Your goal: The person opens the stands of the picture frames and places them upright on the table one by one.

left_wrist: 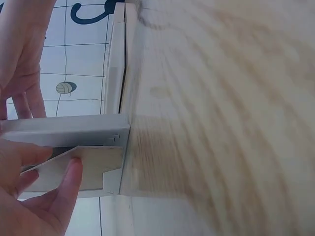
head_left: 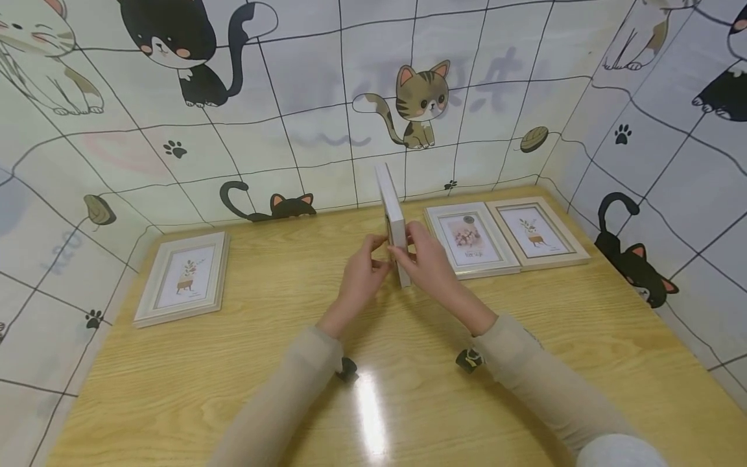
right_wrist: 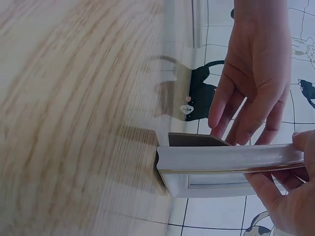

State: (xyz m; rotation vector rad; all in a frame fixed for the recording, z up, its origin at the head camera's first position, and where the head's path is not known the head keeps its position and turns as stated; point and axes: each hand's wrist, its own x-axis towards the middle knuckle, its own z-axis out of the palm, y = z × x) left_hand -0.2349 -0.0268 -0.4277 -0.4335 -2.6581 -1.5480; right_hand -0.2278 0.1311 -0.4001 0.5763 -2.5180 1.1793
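Note:
In the middle of the table a white picture frame (head_left: 395, 220) stands on edge, seen nearly side-on in the head view. My right hand (head_left: 430, 264) grips its side edge, thumb on the back and fingers round the front. On the back of the frame is a grey-beige stand flap (left_wrist: 93, 164), tilted out from the backing. My left hand (head_left: 363, 275) pinches this flap, its fingers (left_wrist: 72, 174) lying on both sides of it. From the right wrist view, the flap (right_wrist: 194, 139) sticks out behind the frame's moulding (right_wrist: 216, 158).
At the left lies a white frame (head_left: 218, 279) with a plant picture. Toward the back right, a white frame (head_left: 496, 267) with a flower picture lies beside a beige frame (head_left: 569, 256). A cat-patterned wall covering (head_left: 315, 162) borders the wooden table (head_left: 175, 389).

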